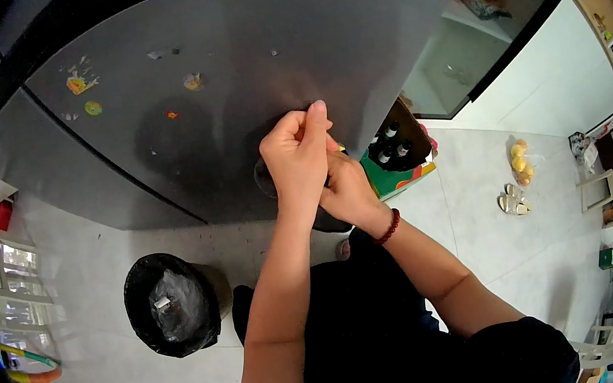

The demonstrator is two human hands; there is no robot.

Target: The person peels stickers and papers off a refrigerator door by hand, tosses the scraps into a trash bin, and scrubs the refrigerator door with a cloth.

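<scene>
My left hand is closed, its thumb pressed against the curled fingers, in front of a grey door panel. Just below and to the right, my right hand is closed too, with a dark red beaded bracelet at the wrist. The two hands touch or overlap; what they hold, if anything, is hidden. A dark, rounded thing shows partly behind my left wrist; its kind is unclear. Torn sticker remnants and small coloured scraps cling to the panel.
A bin lined with a black bag stands at lower left, clear plastic inside. Beside the panel sits a green box with several dark bottles. Yellow round things in a bag and shoes lie on the pale floor.
</scene>
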